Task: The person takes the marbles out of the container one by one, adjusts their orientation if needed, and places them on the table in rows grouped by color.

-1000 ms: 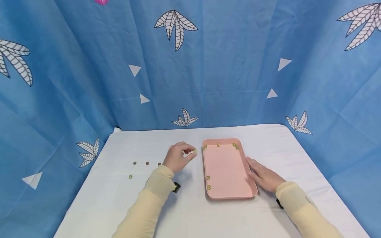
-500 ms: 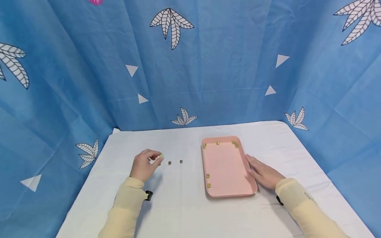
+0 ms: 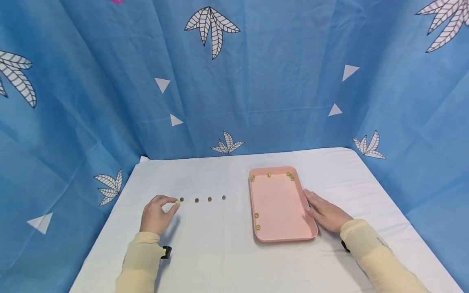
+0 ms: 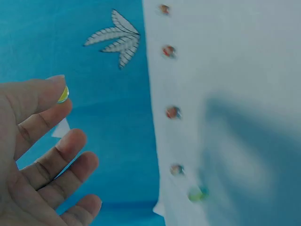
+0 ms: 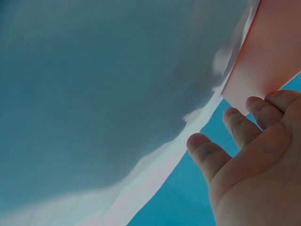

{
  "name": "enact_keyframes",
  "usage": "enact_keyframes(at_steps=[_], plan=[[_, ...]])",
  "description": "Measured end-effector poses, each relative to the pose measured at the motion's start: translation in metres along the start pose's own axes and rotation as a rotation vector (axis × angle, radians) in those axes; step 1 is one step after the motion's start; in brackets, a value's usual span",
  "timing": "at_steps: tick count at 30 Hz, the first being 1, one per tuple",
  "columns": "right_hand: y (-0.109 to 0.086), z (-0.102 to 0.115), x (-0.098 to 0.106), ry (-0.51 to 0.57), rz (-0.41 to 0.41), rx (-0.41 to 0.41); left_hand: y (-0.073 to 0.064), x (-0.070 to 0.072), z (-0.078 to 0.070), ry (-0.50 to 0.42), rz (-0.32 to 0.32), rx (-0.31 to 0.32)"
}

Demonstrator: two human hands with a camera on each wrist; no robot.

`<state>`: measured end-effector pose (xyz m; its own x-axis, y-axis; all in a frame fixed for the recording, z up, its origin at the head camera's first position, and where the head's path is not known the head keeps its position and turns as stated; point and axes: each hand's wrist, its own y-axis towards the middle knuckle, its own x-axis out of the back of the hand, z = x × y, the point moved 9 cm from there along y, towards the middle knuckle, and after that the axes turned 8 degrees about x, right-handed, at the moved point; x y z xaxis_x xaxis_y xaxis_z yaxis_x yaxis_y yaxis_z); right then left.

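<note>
Between thumb and forefinger my left hand (image 3: 155, 215) pinches a small yellow-green glass marble (image 4: 63, 95), held above the white table. Its other fingers are loosely bent. Just beyond the fingertips, several dark reddish-brown marbles (image 3: 196, 200) lie in a row. A green marble (image 4: 198, 193) on the table shows in the left wrist view; the hand hides it in the head view. My right hand (image 3: 325, 212) rests with extended fingers along the right wall of a pink rectangular tray (image 3: 280, 238). Inside the tray, several yellowish marbles (image 3: 269, 175) sit along its walls.
A white cloth (image 3: 220, 260) covers the table. Blue curtains (image 3: 286, 81) with leaf prints surround its back and sides. The tray's raised rim stands to the right of the marble row.
My left hand has moved left from beside the tray, past the row of dark marbles, with the yellow-green marble still pinched. The right hand stays at the tray.
</note>
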<state>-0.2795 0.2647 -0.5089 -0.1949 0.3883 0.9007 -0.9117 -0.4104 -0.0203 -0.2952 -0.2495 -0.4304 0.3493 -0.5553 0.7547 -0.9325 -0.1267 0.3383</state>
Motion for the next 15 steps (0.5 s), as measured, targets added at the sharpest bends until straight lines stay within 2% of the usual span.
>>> enact_keyframes(at_steps=[9, 15], plan=[[-0.001, 0.002, 0.003, 0.002, -0.003, 0.013, -0.006, -0.004, 0.036, 0.099, 0.098, 0.097], [-0.001, 0.003, 0.003, 0.009, 0.001, 0.015, -0.01, -0.01, 0.05, 0.143, 0.132, 0.156]])
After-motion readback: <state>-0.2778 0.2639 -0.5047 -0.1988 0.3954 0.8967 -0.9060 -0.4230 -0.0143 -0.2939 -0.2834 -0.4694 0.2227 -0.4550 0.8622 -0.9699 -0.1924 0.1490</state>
